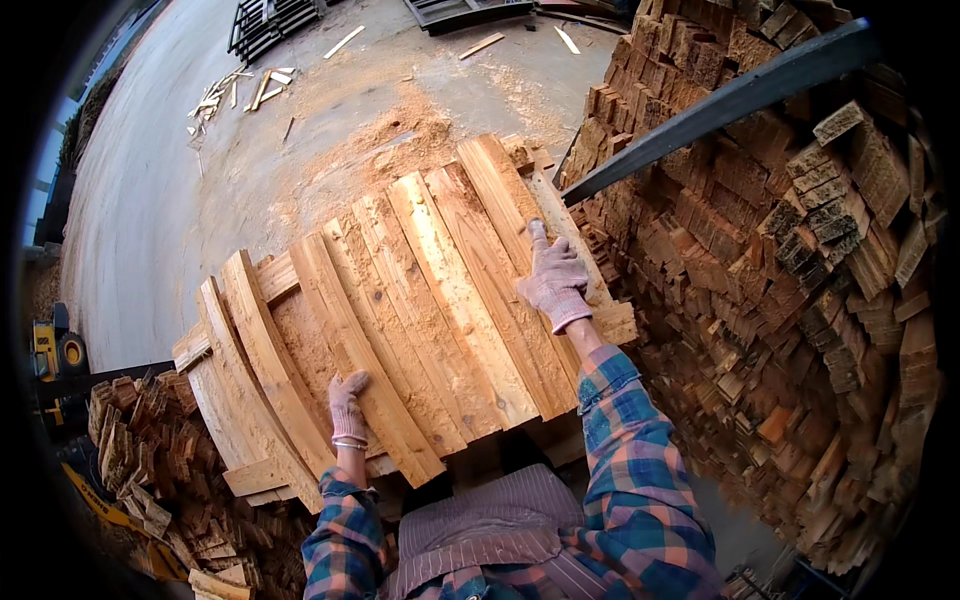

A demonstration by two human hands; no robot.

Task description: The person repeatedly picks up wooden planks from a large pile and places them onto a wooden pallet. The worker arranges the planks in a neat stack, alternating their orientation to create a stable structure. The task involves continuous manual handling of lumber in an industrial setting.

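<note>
Several long, rough wooden boards (440,300) lie side by side across a low wooden stack in front of me, dusted with sawdust. My left hand (348,408), in a pale dusty glove, is at the near left edge of one board (375,385). Its thumb side rests on that board and the fingers curl at its edge, partly hidden. Farther right, my right hand (556,275) lies on the rightmost boards, fingers stretched out and the thumb apart. A sawdust-covered gap (305,335) shows between the left boards and the rest.
Tall piles of short wood pieces (740,300) rise at the right, with another pile (190,480) at the lower left. A dark beam (720,110) slants over the right side. Sawdust (400,130) and wood scraps (265,90) litter the concrete floor; dark metal frames (270,25) stand beyond.
</note>
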